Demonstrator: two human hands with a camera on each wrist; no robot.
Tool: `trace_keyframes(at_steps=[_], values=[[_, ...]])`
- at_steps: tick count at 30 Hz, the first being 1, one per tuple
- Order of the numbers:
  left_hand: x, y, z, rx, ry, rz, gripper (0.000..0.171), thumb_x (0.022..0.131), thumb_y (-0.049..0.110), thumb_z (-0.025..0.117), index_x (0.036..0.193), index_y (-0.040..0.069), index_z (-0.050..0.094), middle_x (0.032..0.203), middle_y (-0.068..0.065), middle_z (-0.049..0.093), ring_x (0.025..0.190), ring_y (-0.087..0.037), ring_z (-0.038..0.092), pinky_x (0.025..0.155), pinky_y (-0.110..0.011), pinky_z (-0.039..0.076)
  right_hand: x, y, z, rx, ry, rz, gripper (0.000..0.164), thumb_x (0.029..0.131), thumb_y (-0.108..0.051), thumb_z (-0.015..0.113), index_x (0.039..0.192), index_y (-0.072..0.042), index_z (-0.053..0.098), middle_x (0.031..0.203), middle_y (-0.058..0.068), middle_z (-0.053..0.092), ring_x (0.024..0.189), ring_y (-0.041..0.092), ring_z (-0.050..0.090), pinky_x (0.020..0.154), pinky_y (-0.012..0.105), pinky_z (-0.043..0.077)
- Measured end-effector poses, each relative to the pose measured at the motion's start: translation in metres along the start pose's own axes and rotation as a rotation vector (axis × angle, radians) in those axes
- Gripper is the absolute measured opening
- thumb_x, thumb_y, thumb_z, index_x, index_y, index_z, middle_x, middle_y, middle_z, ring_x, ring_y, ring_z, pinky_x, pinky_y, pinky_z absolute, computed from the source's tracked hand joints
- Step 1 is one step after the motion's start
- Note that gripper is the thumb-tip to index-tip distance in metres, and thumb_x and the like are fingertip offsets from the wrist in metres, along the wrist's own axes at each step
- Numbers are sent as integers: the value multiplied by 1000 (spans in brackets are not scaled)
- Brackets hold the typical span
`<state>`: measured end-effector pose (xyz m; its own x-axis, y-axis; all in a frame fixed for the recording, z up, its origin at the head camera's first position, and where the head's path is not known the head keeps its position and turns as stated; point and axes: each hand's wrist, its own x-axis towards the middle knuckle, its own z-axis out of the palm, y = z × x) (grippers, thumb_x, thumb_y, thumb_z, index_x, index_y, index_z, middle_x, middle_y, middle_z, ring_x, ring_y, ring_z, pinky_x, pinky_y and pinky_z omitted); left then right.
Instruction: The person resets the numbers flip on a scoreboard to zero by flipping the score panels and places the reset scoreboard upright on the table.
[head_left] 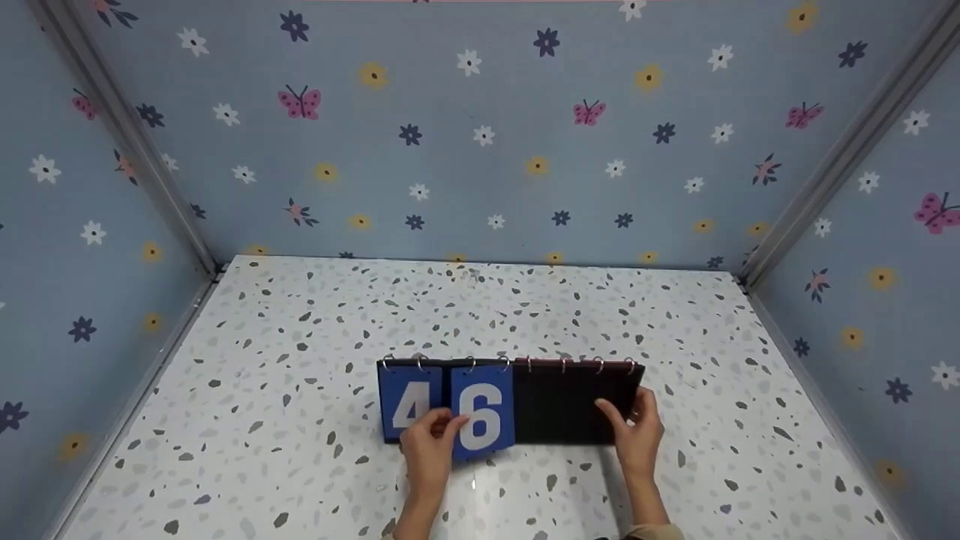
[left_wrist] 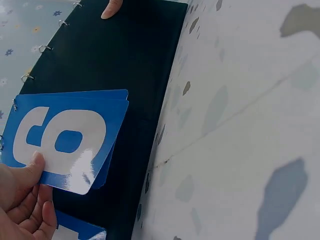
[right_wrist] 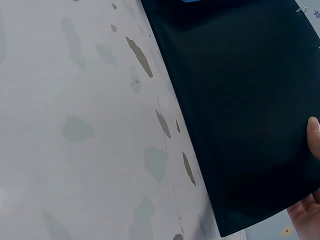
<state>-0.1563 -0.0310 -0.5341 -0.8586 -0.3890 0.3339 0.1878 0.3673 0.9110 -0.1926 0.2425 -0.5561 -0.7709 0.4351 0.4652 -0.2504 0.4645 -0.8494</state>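
Observation:
A black flip scoreboard (head_left: 562,405) stands tilted on the table, metal rings along its top edge. Its left half carries a blue card with a white 4 (head_left: 409,382) and a blue card with a white 6 (head_left: 480,416); the right half shows bare black. My left hand (head_left: 429,454) pinches the 6 card by its left edge, thumb on the front, and covers part of the 4. In the left wrist view another blue card shows behind the 6. My right hand (head_left: 640,435) grips the board's right edge, thumb on the front, other fingers partly hidden behind.
The white speckled table (head_left: 300,375) extends around the board. Blue walls (head_left: 480,150) with flowers and butterflies enclose it at the back and both sides, with metal posts (head_left: 840,157) at the corners.

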Motion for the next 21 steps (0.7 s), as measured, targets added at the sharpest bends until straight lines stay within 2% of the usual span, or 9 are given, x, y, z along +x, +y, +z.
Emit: trace_keyframes(at_steps=[5, 9, 12, 15, 18, 21], values=[[-2, 6, -5, 38, -9, -2, 28, 66, 10, 77, 88, 0, 62, 71, -2, 59, 56, -8, 52, 51, -22, 44, 0, -20, -3, -3, -6, 40, 39, 68, -9, 77, 96, 1, 53, 81, 11, 58, 72, 16, 53, 64, 21, 43], [-5, 13, -11, 12, -59, -26, 34, 68, 7, 75, 94, 2, 54, 71, -1, 60, 57, -7, 53, 51, -21, 44, -1, -30, -5, 12, -8, 34, 38, 67, -7, 77, 95, 3, 53, 80, 13, 58, 72, 21, 53, 64, 23, 44], [-6, 18, -17, -10, -123, -30, 28, 71, 6, 73, 90, 4, 53, 73, 0, 60, 59, -7, 53, 52, -21, 44, -1, -24, -4, 15, 7, 25, 38, 67, -7, 77, 95, 2, 54, 78, 11, 57, 71, 18, 52, 64, 21, 44], [-7, 23, -23, -16, -179, -14, 19, 73, 7, 72, 87, 5, 60, 76, 0, 60, 61, -8, 52, 56, -21, 44, -1, -18, -2, 14, 15, 15, 38, 66, -8, 78, 95, 0, 54, 77, 9, 56, 70, 14, 51, 63, 18, 42], [-7, 27, -29, -26, -210, 9, 11, 76, 8, 69, 87, 7, 66, 77, 3, 61, 63, -8, 53, 58, -23, 45, -1, -14, -2, 13, 13, 9, 38, 66, -9, 78, 94, 0, 54, 76, 9, 55, 69, 13, 50, 63, 18, 42], [-6, 30, -34, -99, -222, 49, 9, 80, 9, 65, 89, 7, 68, 79, 3, 63, 66, -9, 56, 60, -23, 47, 0, -2, 0, 3, 7, -11, 38, 68, -13, 78, 96, -2, 54, 78, 6, 56, 70, 8, 50, 63, 18, 42]])
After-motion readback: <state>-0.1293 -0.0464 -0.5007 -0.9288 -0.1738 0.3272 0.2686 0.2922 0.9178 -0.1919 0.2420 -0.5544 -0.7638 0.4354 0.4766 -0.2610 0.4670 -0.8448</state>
